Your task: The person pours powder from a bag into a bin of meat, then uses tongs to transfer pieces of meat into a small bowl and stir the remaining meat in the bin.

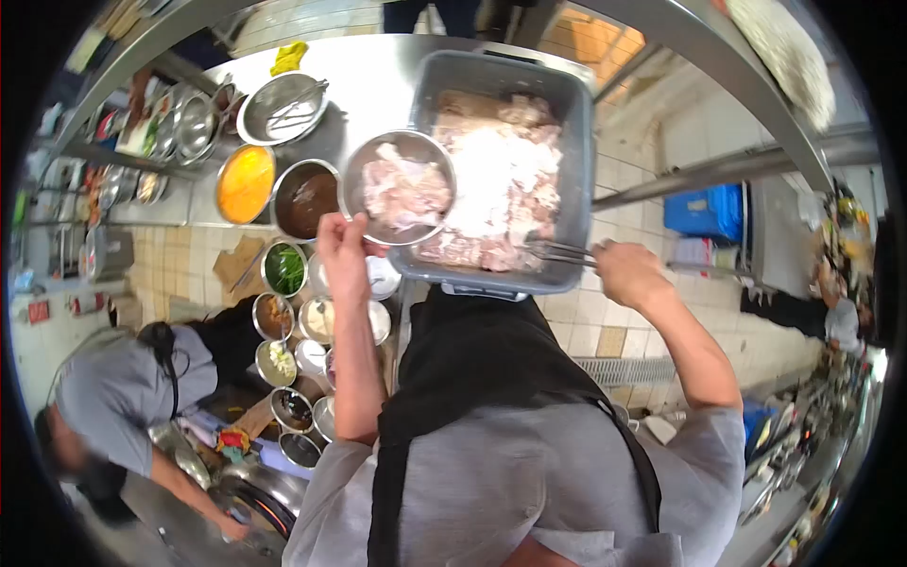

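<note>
My left hand (344,248) is closed on the near rim of a round metal bowl (446,185), which overlaps the left side of a large grey plastic tub (578,170). Pieces of pale raw meat (402,189) lie in the bowl. More raw meat (529,203) covers the floor of the tub, part of it washed out by glare. In my right hand (631,274), at the tub's near right edge, is a pair of metal tongs (565,251). Their tips reach down among the meat inside the tub.
Left of the bowl stand a pot of brown sauce (307,198), a container of orange liquid (246,184) and a metal bowl with utensils (282,109). Several small ingredient bowls, one with chopped greens (284,268), line my left side. A co-worker (142,378) bends over a stove at lower left.
</note>
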`<state>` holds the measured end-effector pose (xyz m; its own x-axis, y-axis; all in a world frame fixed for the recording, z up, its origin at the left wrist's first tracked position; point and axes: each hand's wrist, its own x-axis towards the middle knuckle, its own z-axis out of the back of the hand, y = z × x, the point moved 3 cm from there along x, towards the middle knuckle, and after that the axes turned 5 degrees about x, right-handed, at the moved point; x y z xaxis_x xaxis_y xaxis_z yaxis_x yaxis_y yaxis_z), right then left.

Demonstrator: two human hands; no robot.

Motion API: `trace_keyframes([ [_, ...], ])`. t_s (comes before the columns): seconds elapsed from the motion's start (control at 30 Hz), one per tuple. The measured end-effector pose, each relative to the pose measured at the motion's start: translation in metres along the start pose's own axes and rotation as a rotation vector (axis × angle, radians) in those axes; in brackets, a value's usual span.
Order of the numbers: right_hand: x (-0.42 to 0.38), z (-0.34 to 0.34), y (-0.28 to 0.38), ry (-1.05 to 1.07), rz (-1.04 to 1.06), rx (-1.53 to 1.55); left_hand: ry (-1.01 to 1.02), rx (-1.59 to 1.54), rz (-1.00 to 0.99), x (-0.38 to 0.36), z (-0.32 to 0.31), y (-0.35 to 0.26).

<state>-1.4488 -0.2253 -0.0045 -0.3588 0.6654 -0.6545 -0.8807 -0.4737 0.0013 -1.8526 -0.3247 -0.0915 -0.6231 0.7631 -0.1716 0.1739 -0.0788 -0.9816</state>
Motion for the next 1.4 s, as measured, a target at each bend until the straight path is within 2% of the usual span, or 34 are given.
trace_keyframes([
  [0.1, -0.032, 0.038, 0.004, -0.039, -0.034, 0.104, 0.019, -0.008, 0.031, -0.004, -0.001, 0.003],
  [0.3, -0.047, 0.046, -0.005, -0.016, -0.042, 0.110, 0.091, -0.012, 0.004, -0.008, -0.014, 0.004],
  [0.5, -0.048, 0.047, 0.004, -0.088, -0.107, 0.026, 0.120, 0.010, -0.043, -0.012, -0.029, -0.003],
  [0.77, 0.018, 0.002, 0.016, 0.001, -0.032, -0.053, 0.129, 0.002, -0.032, -0.010, -0.021, 0.006],
  [0.87, 0.018, 0.000, 0.008, -0.050, 0.053, -0.028, 0.108, 0.031, -0.034, -0.015, -0.020, 0.001],
  [1.07, -0.029, 0.041, -0.013, -0.066, 0.058, 0.010, 0.070, 0.009, -0.021, -0.016, -0.012, 0.004],
  [1.37, -0.047, 0.046, 0.003, -0.221, -0.200, 0.051, 0.025, -0.004, -0.055, -0.010, -0.003, 0.003],
  [1.4, -0.046, 0.043, 0.006, -0.172, -0.131, 0.053, 0.023, -0.001, -0.054, -0.009, -0.002, 0.003],
])
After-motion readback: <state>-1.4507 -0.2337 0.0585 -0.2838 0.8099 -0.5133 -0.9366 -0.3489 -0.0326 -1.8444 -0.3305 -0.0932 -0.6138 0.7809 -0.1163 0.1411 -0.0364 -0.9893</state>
